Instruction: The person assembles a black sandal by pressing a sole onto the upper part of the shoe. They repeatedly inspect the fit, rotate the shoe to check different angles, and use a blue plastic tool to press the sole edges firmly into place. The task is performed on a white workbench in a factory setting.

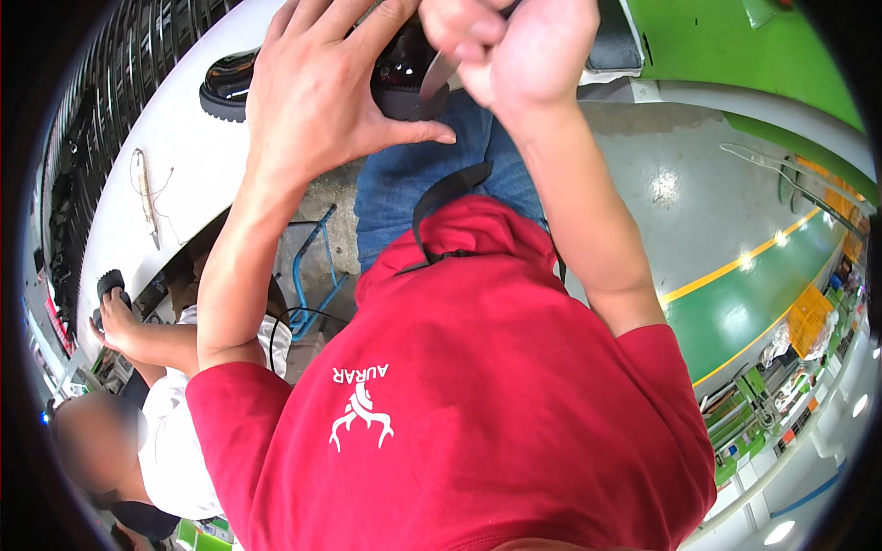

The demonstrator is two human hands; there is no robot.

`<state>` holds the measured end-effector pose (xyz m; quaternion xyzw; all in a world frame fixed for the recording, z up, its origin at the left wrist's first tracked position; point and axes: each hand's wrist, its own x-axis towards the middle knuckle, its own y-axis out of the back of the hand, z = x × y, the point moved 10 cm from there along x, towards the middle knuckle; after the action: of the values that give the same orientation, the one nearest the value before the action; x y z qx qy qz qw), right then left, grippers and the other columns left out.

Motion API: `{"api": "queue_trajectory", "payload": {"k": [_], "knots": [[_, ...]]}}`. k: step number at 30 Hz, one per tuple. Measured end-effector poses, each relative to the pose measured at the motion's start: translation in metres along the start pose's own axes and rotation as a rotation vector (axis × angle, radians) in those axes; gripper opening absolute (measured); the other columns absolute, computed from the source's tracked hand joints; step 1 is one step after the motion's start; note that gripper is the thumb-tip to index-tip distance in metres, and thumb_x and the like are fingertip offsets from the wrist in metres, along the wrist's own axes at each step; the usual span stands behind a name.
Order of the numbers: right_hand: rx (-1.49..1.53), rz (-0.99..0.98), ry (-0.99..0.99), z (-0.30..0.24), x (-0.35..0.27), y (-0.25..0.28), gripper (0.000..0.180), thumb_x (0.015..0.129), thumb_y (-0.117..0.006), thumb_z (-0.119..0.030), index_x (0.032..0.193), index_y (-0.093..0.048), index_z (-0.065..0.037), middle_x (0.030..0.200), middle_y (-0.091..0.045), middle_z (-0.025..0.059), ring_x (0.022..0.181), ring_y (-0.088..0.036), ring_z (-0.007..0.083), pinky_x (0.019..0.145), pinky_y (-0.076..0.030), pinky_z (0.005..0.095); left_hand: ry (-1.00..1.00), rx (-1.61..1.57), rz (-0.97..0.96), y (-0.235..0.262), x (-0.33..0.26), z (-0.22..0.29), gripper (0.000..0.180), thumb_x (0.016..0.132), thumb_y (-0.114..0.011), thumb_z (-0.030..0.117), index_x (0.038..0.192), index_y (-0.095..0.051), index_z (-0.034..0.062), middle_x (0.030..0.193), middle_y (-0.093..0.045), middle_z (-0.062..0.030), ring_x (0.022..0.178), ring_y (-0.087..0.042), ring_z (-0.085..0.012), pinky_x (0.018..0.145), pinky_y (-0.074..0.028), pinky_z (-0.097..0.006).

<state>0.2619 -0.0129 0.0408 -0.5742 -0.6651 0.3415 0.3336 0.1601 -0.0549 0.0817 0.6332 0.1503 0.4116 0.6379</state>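
Observation:
A glossy black shoe (402,64) with a thick black sole is at the top centre, just beyond my lap. My left hand (308,96) grips it from the left, with the thumb stretched along the near side of the sole and the fingers reaching up past the toe. Close against the shoe's right side, my right hand (519,55) is closed, its fingers slightly blurred. From it a thin, flat, blade-like strip (439,75) points down at the sole's edge; its handle is hidden. Another glossy black shoe (228,84) stands left of my left hand.
The white work surface (184,184) curves along the left, carrying a pale stick-like tool (145,197) with a thin cord. Dark rails (119,92) run behind it. At the lower left a co-worker's hand (115,317) holds a black shoe piece. A green surface (735,50) fills the upper right.

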Motion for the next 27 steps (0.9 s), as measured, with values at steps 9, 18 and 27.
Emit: {"api": "queue_trajectory", "payload": {"k": [9, 18, 27], "knots": [[-0.023, 0.064, 0.064, 0.0, 0.009, 0.024, 0.049, 0.116, -0.044, -0.062, 0.099, -0.049, -0.015, 0.065, -0.043, -0.0028, 0.043, -0.032, 0.0068, 0.038, -0.027, 0.0241, -0.038, -0.004, -0.007, 0.0, 0.005, 0.003, 0.108, 0.057, -0.096, 0.064, 0.135, -0.066, -0.0034, 0.133, -0.066, -0.0191, 0.128, -0.061, -0.0434, 0.11, -0.049, -0.054], [-0.149, 0.209, 0.135, -0.008, -0.005, 0.009, 0.049, 0.116, -0.046, -0.059, 0.095, -0.048, -0.015, 0.061, -0.041, -0.003, 0.043, -0.032, 0.0063, 0.039, -0.026, 0.0244, -0.053, -0.04, 0.038, 0.001, 0.005, 0.001, 0.108, 0.058, -0.095, 0.065, 0.135, -0.065, -0.0036, 0.13, -0.066, -0.0196, 0.125, -0.062, -0.043, 0.108, -0.05, -0.053], [0.001, 0.292, 0.09, 0.004, -0.009, 0.016, 0.049, 0.115, -0.05, -0.058, 0.089, -0.048, -0.017, 0.061, -0.04, -0.0041, 0.043, -0.032, 0.0067, 0.039, -0.025, 0.0248, -0.007, -0.014, 0.001, 0.003, 0.005, 0.001, 0.105, 0.06, -0.095, 0.064, 0.136, -0.066, -0.0021, 0.133, -0.066, -0.0196, 0.128, -0.061, -0.0428, 0.109, -0.049, -0.054]]}}
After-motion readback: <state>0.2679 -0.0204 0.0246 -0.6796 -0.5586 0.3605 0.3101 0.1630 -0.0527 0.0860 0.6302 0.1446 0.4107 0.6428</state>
